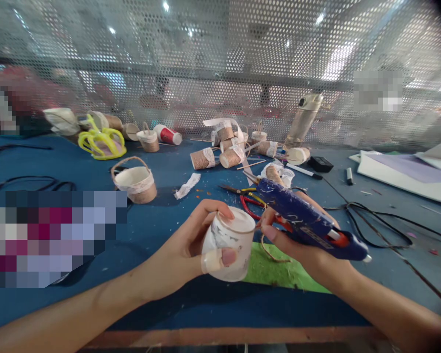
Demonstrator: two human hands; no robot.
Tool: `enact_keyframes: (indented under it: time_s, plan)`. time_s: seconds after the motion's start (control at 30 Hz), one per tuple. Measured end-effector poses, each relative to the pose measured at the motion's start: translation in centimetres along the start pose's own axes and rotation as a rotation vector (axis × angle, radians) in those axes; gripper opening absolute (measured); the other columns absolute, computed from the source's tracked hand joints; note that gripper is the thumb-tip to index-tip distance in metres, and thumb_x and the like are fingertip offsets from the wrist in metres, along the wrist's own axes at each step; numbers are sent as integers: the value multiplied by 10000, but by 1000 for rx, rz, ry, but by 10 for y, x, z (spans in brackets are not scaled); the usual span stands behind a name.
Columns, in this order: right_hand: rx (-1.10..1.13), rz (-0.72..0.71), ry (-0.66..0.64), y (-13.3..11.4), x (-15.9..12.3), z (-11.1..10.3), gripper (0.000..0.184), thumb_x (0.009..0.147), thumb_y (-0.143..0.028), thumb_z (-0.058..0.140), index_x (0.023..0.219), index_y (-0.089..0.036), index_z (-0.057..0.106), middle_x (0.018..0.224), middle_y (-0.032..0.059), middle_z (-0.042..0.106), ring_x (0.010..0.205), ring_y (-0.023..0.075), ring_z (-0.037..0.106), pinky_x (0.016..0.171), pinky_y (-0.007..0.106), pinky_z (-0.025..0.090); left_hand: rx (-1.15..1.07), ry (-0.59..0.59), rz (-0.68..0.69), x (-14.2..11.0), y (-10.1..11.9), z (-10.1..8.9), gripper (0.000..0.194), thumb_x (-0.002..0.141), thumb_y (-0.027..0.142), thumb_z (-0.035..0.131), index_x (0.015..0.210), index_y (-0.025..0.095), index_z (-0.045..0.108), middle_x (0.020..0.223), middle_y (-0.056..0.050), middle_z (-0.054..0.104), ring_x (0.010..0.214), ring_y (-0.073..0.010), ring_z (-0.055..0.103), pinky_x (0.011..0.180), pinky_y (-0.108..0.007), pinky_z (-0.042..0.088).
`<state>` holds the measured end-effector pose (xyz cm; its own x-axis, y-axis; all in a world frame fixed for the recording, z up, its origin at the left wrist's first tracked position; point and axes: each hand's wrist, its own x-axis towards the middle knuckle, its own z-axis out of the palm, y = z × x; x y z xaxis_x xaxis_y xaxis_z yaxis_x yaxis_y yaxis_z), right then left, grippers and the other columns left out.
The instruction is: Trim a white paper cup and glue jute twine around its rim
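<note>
My left hand (pixel 189 245) is wrapped around a white printed paper cup (pixel 238 255), thumb across the near side and a finger over its top. A strand of twine (pixel 274 258) lies along the cup's upper edge, and its loose tail hangs down to the right. My right hand (pixel 297 250) pinches this twine beside the cup while also holding a blue glue gun (pixel 294 213), whose nozzle points up and left, apart from the cup. Beneath the hands is a green sheet (pixel 282 274). Scissors with red and yellow handles (pixel 250 202) lie behind the cup.
A twine-wrapped basket (pixel 141 189) stands on the blue table at left, near a yellow crown-like piece (pixel 103 142). Several small wrapped cups (pixel 231 154) lie farther back by a bottle (pixel 304 117). Black cables (pixel 371 240) and white boards (pixel 407 176) are at right.
</note>
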<state>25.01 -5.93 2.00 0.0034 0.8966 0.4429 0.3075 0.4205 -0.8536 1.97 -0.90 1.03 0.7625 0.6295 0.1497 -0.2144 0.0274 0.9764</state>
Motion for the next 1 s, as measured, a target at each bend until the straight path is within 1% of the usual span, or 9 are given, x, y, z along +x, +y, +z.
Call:
enact_keyframes:
  time_s: [0.1,0.33,0.43,0.6,0.67,0.73,0.8,0.9,1.0]
  plan:
    - [-28,20,-10,1,0,-1,145,801,-202,762,840,-238,628,847,-18,684,784,156,671,723,289,580,2,5,-5,-1,0,0,351,893,275,712,1150,358,488,1135,18,578,998,-153,596,869,-286,483]
    - [18,72,-31,3,-1,0,132,806,-220,760,836,-236,633,855,-7,659,786,161,656,616,259,569,22,13,21,-3,0,0,343,892,251,712,1135,346,488,1143,19,569,1011,-153,588,876,-275,484]
    - [41,85,-37,3,-1,1,131,810,-243,763,825,-230,634,847,-5,658,777,155,644,607,254,563,18,14,16,-2,-1,1,339,895,252,709,1133,340,485,1156,12,567,1001,-151,585,877,-283,488]
    - [86,96,-19,1,-1,3,131,804,-204,761,828,-225,634,831,-18,669,765,140,644,624,248,557,15,5,10,-1,0,1,338,893,258,710,1137,349,494,1143,11,573,1018,-167,596,879,-299,492]
    - [104,98,-10,1,-1,3,144,797,-196,769,836,-226,634,823,-19,678,774,144,653,636,254,560,27,5,-10,-1,1,1,353,894,284,707,1166,371,498,1149,13,577,1034,-181,605,882,-306,492]
    - [129,89,-14,1,-1,4,147,800,-186,767,845,-228,634,821,-17,689,803,156,666,656,264,567,36,8,-49,-1,3,1,412,905,330,689,1248,407,475,1166,10,586,1065,-203,611,900,-322,490]
    - [151,72,-9,1,0,5,142,807,-176,762,849,-229,636,831,-11,702,843,170,681,680,276,575,46,16,-85,-1,4,1,478,928,371,649,1347,436,427,1234,4,589,1149,-225,587,960,-339,469]
    - [170,59,11,-1,-2,7,150,806,-161,766,853,-229,640,839,-7,717,856,180,702,710,288,586,54,53,-115,0,5,1,539,945,385,619,1423,455,380,1427,27,521,1332,-240,467,1078,-342,392]
    - [198,33,2,-3,-4,8,190,798,-144,776,890,-236,638,864,-11,732,861,179,718,753,297,598,45,90,-170,1,5,3,645,893,391,688,1442,450,354,1481,34,486,1366,-259,439,1095,-356,395]
